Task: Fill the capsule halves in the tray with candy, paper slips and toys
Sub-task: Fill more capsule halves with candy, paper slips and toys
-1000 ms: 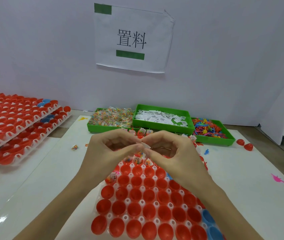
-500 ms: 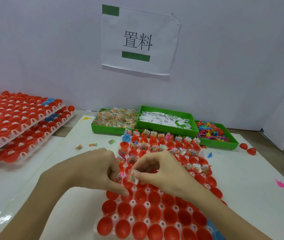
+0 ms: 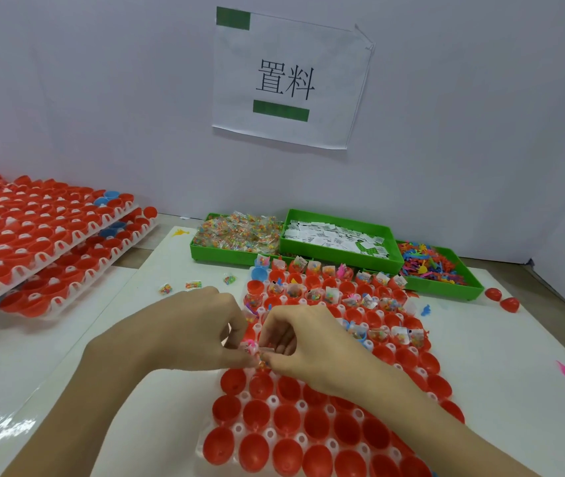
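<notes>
where the near red capsule halves [image 3: 288,421] sit empty in our white tray [image 3: 239,430], our left hand [image 3: 188,330] and right hand [image 3: 308,342] pinch one small candy packet [image 3: 252,349] above them; farther halves hold fillings.

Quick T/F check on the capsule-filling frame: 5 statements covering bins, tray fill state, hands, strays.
1. The paper slips bin sits between the candy bin and the toy bin. True.
2. The rows of the tray nearest the person are already filled. False: those red halves are empty; the filled ones are in the far rows.
3. Both hands meet over the tray, the left hand and right hand pinching small items. True.
4. Every capsule half in the tray is red. False: a blue half sits at the far left corner.
5. Loose candy packets lie on the mat left of the tray. True.
</notes>
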Available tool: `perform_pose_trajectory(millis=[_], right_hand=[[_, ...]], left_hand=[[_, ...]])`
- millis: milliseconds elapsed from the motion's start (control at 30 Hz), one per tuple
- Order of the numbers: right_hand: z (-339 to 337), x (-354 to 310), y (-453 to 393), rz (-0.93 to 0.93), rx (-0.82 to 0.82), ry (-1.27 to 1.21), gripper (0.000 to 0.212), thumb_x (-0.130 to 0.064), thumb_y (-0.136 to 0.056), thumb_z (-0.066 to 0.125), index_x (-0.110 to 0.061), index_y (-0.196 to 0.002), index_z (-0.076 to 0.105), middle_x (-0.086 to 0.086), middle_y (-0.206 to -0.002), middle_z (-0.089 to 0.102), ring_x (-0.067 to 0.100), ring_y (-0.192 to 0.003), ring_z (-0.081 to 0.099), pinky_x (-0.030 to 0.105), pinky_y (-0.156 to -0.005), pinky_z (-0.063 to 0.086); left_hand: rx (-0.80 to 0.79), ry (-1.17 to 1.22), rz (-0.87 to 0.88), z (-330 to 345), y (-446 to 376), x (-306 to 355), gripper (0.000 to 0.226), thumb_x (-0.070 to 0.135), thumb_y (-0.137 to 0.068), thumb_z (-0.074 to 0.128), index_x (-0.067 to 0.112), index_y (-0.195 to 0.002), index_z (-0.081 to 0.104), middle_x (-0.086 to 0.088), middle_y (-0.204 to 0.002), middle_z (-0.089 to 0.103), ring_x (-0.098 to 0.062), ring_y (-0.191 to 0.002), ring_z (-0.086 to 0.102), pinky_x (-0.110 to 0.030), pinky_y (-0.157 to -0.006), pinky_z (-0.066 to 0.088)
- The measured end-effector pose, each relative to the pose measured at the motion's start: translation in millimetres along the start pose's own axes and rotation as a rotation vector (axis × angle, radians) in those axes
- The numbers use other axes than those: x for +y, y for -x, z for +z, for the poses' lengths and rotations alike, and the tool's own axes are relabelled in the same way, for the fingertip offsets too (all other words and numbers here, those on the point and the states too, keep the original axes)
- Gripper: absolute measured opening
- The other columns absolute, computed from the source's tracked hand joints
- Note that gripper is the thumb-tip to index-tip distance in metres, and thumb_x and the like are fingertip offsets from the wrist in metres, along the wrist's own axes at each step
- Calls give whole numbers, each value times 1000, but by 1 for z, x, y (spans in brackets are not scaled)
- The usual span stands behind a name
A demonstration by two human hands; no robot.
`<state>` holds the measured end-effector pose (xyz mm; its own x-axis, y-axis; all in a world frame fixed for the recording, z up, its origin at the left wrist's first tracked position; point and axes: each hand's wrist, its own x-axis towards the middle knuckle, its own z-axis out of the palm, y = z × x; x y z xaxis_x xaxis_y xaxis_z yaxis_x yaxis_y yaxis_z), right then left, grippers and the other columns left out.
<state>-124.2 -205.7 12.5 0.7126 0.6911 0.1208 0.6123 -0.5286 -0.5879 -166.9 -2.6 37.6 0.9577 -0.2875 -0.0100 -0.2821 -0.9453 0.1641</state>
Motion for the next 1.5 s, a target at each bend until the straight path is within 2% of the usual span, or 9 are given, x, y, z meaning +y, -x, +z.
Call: perform_pose_trajectory(millis=[267,533,667,867,967,1133,1267,1400,1500], right_hand=[[-10,1,-5,8,-54,-31,11,-12,-83,84,-10,-89,76,-1,-82,76,7,-73,69,17,-72,57],[-25,-1,-9,-55,-192,56,15,-3,-92,71,-10,-102,79,2,-96,79,6,-87,72,18,-85,57],[-22,-2,-8,-44,-166,73,11,-6,-89,69,-11,-99,73,1,-91,75,8,-79,69,24,-79,57],[-21,3,-10,-61,-140,87,3,-3,-84,76,-3,-87,75,3,-77,74,2,-63,59,16,-64,50],[-21,5,-7,-79,-124,88,4,-6,-87,76,-9,-85,78,-1,-74,71,0,-61,58,9,-61,43],[-31,9,2,-166,-140,225,19,-20,-99,67,-26,-111,79,-1,-106,62,-6,-90,50,9,-85,40],[-41,18,15,-112,-42,135,19,-23,-99,66,-30,-112,78,-14,-104,60,-18,-91,51,3,-80,40],[-58,39,23,-15,141,-79,19,-19,-98,67,-33,-101,80,-19,-96,70,-2,-85,64,17,-72,52],[-63,58,29,49,267,-220,21,-13,-99,65,-27,-101,80,-16,-98,77,3,-92,72,25,-80,59]], left_hand=[[-3,-214,9,7,-12,12,33,58,-89,60,26,-83,61,9,-79,56,-18,-91,61,-29,-66,42],[-14,-237,11,12,-20,17,40,56,-80,65,29,-58,46,11,-63,43,-8,-61,43,-24,-51,27],[53,-269,4,17,-19,15,45,57,-81,64,28,-57,41,9,-60,40,-9,-60,40,-26,-51,26],[55,-423,34,9,-27,20,53,68,-82,63,25,-63,40,9,-64,36,-13,-61,35,-29,-51,21],[47,-419,62,11,-27,20,43,69,-84,62,29,-73,50,10,-64,35,-12,-60,34,-29,-53,23],[41,-277,139,14,-22,10,28,64,-89,59,38,-99,59,17,-64,38,-4,-63,37,-28,-61,29],[18,-230,178,14,-23,9,26,62,-92,60,41,-107,62,19,-61,38,2,-59,36,-27,-62,30],[-4,-226,209,13,-23,12,20,56,-94,61,40,-104,66,18,-59,40,-4,-63,43,-26,-63,37],[-33,-217,253,8,-22,13,19,54,-95,60,43,-106,70,19,-68,57,-3,-77,56,-23,-67,44]])
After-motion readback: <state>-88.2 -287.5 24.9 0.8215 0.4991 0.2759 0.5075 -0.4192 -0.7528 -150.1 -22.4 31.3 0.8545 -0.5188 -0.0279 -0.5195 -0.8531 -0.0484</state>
